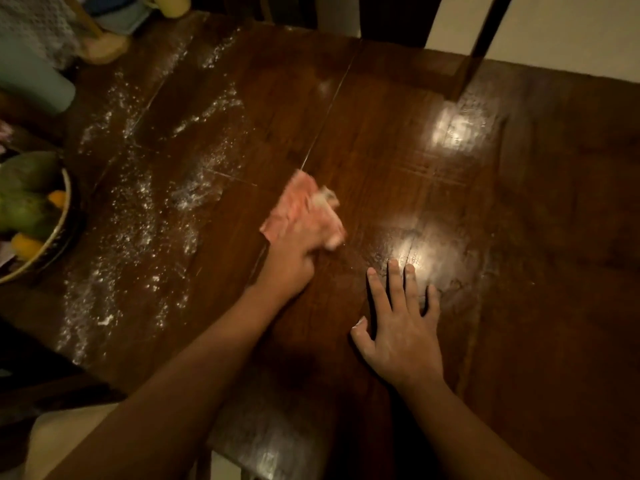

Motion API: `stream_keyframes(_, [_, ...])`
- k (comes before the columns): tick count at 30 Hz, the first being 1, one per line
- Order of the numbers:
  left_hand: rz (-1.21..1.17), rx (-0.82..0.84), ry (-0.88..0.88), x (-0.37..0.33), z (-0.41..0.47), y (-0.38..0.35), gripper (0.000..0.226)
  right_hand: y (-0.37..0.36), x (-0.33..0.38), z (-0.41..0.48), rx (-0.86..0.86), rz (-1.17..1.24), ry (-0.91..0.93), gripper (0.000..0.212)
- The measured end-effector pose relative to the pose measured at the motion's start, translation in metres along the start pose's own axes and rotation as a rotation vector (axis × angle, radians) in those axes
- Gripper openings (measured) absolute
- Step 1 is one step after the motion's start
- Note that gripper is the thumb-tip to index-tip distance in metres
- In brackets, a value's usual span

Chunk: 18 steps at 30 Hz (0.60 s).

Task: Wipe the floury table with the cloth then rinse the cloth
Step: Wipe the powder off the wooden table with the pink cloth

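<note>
A pink cloth [294,206] lies bunched on the dark wooden table [519,220] near its middle. My left hand [294,258] grips the cloth and presses it on the wood; both are blurred. White flour [138,216] is strewn in streaks and specks over the left part of the table, left of the cloth. My right hand [398,327] lies flat on the table to the right of the cloth, fingers spread and straight, holding nothing. The wood around the right hand looks shiny with light glare.
A bowl of green and yellow fruit [31,213] stands at the left table edge. Pale containers [31,77] and a yellow cup [173,3] stand at the far left corner. A dark chair back [478,46] rises beyond the far edge. A chair seat [270,438] shows below.
</note>
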<state>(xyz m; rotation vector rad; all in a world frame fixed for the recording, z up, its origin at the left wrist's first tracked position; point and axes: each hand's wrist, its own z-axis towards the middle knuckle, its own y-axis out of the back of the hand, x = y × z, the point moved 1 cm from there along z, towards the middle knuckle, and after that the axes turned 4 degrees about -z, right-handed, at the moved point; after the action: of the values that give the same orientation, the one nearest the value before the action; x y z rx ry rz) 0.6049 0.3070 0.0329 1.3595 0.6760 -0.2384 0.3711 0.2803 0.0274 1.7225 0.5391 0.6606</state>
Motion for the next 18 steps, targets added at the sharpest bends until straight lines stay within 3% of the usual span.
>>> stream_keyframes(3, [-0.166,0.286,-0.107,0.0,-0.073,0.009,0.063,0.002,0.002,0.0,0.009,0.028,-0.018,0.077])
stream_keyframes(5, [-0.171,0.363,-0.208,0.012,-0.108,0.03,0.061,0.004,0.005,0.001,0.007,0.051,-0.034,0.076])
stream_keyframes(6, [-0.17,0.338,-0.194,0.023,-0.12,0.041,0.067,0.005,0.007,0.002,0.01,0.061,-0.034,0.075])
stream_keyframes(8, [-0.14,0.153,0.019,0.044,-0.135,0.06,0.08,0.006,0.009,0.004,0.015,0.083,-0.036,0.074])
stream_keyframes(11, [-0.009,-0.147,0.348,0.05,-0.128,0.06,0.066,0.007,0.006,0.006,0.009,0.107,-0.057,0.071])
stream_keyframes(15, [0.181,-0.113,0.475,0.024,-0.097,0.021,0.062,0.003,0.005,-0.007,0.006,0.141,-0.051,0.066])
stream_keyframes(18, [0.229,0.006,0.41,-0.019,-0.069,-0.015,0.07,0.002,-0.005,-0.025,-0.027,0.183,-0.069,0.059])
